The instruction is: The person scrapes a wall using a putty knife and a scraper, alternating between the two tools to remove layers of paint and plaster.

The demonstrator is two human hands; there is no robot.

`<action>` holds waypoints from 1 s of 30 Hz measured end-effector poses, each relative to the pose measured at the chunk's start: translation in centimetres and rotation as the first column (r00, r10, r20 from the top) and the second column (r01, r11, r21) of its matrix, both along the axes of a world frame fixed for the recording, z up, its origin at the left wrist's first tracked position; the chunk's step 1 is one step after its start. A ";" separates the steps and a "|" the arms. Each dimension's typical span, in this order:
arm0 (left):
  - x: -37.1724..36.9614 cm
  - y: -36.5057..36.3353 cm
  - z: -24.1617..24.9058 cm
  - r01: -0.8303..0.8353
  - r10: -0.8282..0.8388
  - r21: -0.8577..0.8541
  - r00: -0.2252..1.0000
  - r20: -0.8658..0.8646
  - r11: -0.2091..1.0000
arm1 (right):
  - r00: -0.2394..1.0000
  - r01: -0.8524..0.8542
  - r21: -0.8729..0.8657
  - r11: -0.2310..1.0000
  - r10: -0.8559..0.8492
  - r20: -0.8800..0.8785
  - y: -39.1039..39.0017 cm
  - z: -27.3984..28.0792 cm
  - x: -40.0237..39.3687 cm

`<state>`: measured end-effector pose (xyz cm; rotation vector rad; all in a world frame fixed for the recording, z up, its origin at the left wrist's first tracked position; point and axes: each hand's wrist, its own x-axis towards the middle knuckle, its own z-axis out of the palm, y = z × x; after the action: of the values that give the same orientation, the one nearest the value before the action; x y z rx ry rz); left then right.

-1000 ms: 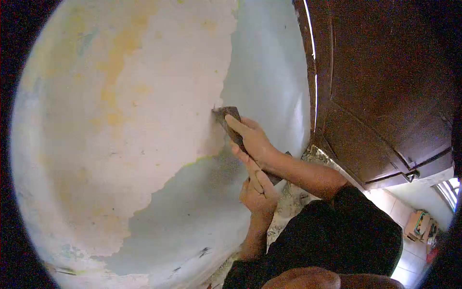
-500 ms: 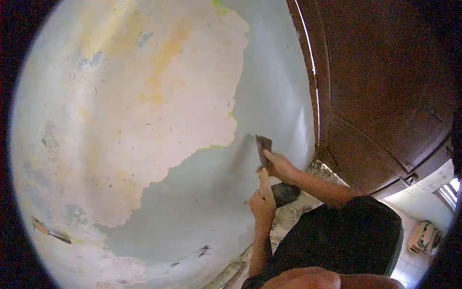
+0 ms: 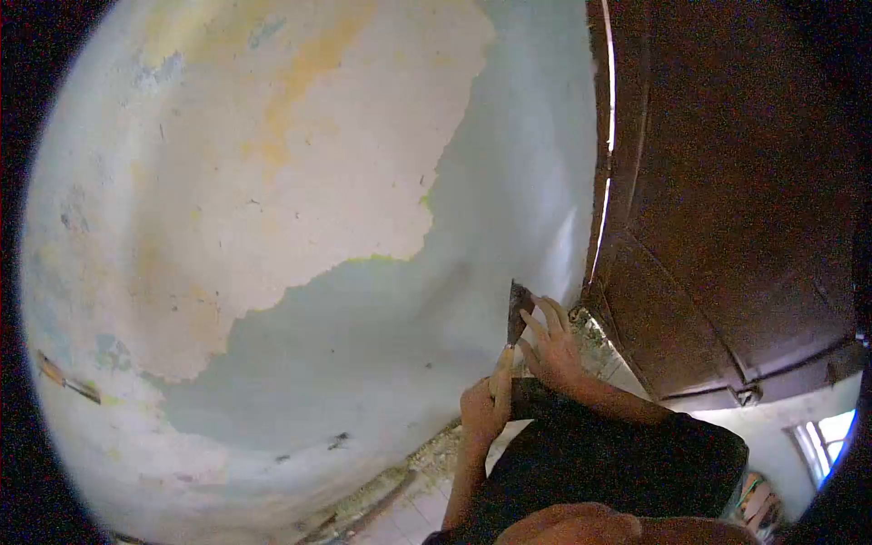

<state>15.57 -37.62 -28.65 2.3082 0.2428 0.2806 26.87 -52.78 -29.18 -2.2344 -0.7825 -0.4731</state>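
My left hand (image 3: 484, 406) is wrapped round the wooden handle of a scraper (image 3: 520, 311), whose dark flat blade points up. At the blade's right edge is my right hand (image 3: 554, 354), its fingers spread and fingertips against the metal. Behind both hands stands a wall (image 3: 363, 363) with smooth grey-green paint low and to the right, and a pale pinkish patch with a ragged edge at upper left. The scraper overlaps the grey-green part in this view.
A brown door (image 3: 745, 200) stands at the right, with a bright gap along its edge. A wooden-handled tool (image 3: 68, 377) shows at far left. Debris lies along the wall's foot (image 3: 381, 490). A window (image 3: 828, 436) is at lower right.
The scraper and both hands have shifted slightly down in view, the blade to the right. My right hand's fingers have loosened from round the blade and spread. The view has turned.
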 end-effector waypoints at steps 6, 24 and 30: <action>4.7 -2.7 2.5 0.046 -0.046 -0.005 0.997 -0.067 0.999 | 0.961 -0.183 0.113 0.977 0.154 0.231 -1.0 -0.9 6.3; 10.3 -4.5 4.6 -0.395 0.458 -0.382 0.884 0.088 0.836 | 0.544 -0.692 0.065 0.719 0.460 0.702 7.2 7.2 19.4; 12.2 -3.9 5.9 -0.432 0.542 -0.384 0.802 0.250 0.816 | 0.558 -0.666 0.110 0.737 0.396 0.729 9.6 8.8 19.3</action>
<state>27.75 -41.54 -22.72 1.8057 0.6637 0.8501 46.18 -43.17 -20.37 -1.3014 -1.5511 -1.0349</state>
